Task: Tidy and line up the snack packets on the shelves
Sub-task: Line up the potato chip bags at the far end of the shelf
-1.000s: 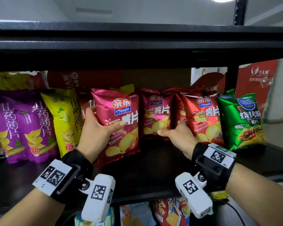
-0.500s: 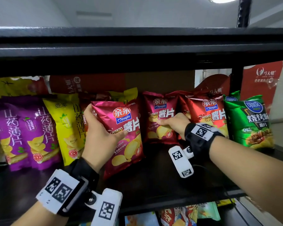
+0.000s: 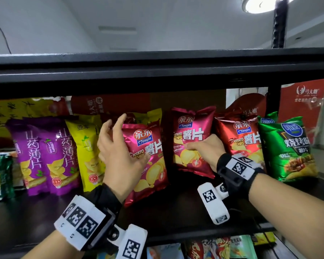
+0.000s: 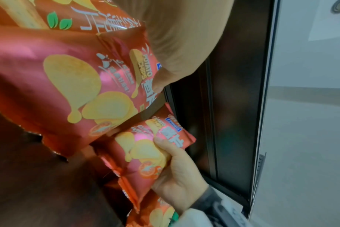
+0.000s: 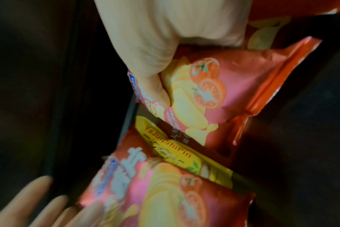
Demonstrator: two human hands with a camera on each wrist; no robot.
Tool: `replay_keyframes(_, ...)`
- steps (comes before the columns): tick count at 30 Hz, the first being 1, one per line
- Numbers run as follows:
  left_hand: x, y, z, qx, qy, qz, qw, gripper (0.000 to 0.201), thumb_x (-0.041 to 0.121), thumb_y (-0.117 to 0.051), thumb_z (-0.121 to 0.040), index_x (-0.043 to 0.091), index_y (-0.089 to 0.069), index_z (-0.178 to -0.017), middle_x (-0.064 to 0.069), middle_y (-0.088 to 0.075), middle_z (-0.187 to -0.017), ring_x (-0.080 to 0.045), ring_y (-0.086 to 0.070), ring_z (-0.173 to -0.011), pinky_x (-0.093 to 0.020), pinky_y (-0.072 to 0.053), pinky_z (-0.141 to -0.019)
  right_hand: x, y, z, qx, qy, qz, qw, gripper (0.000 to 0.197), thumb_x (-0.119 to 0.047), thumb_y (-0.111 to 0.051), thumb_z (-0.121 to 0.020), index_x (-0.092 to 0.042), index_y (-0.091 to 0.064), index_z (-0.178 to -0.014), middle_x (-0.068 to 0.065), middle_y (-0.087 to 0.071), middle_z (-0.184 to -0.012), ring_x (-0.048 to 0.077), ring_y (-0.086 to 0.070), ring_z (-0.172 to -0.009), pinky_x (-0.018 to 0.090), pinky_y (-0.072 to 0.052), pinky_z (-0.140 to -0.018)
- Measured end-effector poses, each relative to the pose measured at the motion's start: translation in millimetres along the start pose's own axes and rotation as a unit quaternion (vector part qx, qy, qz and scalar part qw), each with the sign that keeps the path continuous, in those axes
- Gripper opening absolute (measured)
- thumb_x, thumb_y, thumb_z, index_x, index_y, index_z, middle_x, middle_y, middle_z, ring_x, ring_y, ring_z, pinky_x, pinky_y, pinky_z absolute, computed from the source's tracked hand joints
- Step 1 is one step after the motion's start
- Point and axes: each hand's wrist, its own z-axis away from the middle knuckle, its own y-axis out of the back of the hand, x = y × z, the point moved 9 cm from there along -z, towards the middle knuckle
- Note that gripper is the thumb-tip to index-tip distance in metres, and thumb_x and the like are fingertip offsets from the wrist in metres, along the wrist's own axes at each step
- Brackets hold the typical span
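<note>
On the middle shelf (image 3: 185, 217) stands a row of snack packets, and the person works on two magenta Qinqin potato chip packets side by side. The left hand (image 3: 118, 152) lies with fingers spread wide and fairly straight along the left edge of the nearer, forward-leaning packet (image 3: 150, 157), thumb across its front. The right hand (image 3: 204, 150) pinches the front of the second magenta packet (image 3: 192, 139), thumb pressed into the foil and fingers curled behind. That packet stands further back, between the leaning one and a red Qinqin packet (image 3: 239, 139). To line them up well, it seems best to push the leaning packet back and upright until its face matches its neighbour's. Grip should stay light, since the air-filled foil likely dents and slides easily against the yellow packet (image 3: 86, 146) beside it.
</note>
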Motion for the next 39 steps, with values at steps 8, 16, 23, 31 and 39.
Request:
replay_keyframes(8,36.3,-27.3,18.8,-0.108,0.002,0.210,0.972,0.121,0.064,-0.086,-0.050,0.042,-0.020,-0.149,0.017,-0.030,-0.148,0.009,-0.031,-0.136,-0.016,-0.028,-0.110,-28.2,19.1,71.1,-0.136,0.062,-0.154,0.977,0.037,0.002,-0.079,-0.071,-0.010,-0.071,-0.105,0.009,-0.076,-0.098,0.023,-0.074,-0.090,0.037,-0.058,-0.080)
replay_keyframes(16,55.8,-76.3,20.1,-0.198,0.174,0.460,0.848,0.083,0.042,-0.094,-0.057,0.019,-0.053,-0.126,-0.009,-0.073,-0.115,-0.026,-0.075,-0.097,-0.042,-0.062,-0.080,-51.5,26.2,81.3,-0.165,0.073,-0.291,0.940,0.056,-0.034,-0.087,-0.058,-0.015,-0.066,-0.106,0.009,-0.075,-0.102,0.026,-0.073,-0.092,0.033,-0.059,-0.074)
replay_keyframes(23,52.4,-92.4,27.0,-0.180,0.258,0.488,0.814,0.022,0.033,-0.083,-0.080,0.013,-0.074,-0.087,-0.015,-0.078,-0.089,-0.031,-0.077,-0.076,-0.035,-0.060,-0.061,-50.4,23.1,70.9,-0.069,0.107,-0.231,0.965,0.020,-0.039,-0.071,-0.086,-0.020,-0.074,-0.078,0.007,-0.077,-0.083,0.023,-0.075,-0.075,0.026,-0.058,-0.059)
replay_keyframes(31,35.4,-97.6,24.9,-0.168,0.251,0.436,0.848,0.040,0.056,-0.062,-0.092,0.022,-0.072,-0.071,-0.007,-0.078,-0.078,-0.022,-0.077,-0.070,-0.026,-0.058,-0.054,-30.7,19.3,58.8,-0.039,0.067,-0.167,0.983,0.047,-0.067,-0.050,-0.083,-0.028,-0.068,-0.065,0.007,-0.076,-0.081,0.022,-0.075,-0.075,0.041,-0.062,-0.076)
replay_keyframes(39,25.2,-110.1,67.2,-0.340,0.183,0.393,0.835,0.069,0.036,-0.088,-0.074,0.020,-0.054,-0.132,-0.002,-0.075,-0.116,-0.023,-0.073,-0.105,-0.040,-0.059,-0.089,-8.3,-2.2,91.1,-0.161,0.089,-0.160,0.970,0.038,-0.056,-0.071,-0.075,-0.039,-0.067,-0.108,-0.005,-0.074,-0.109,0.015,-0.071,-0.100,0.029,-0.058,-0.080)
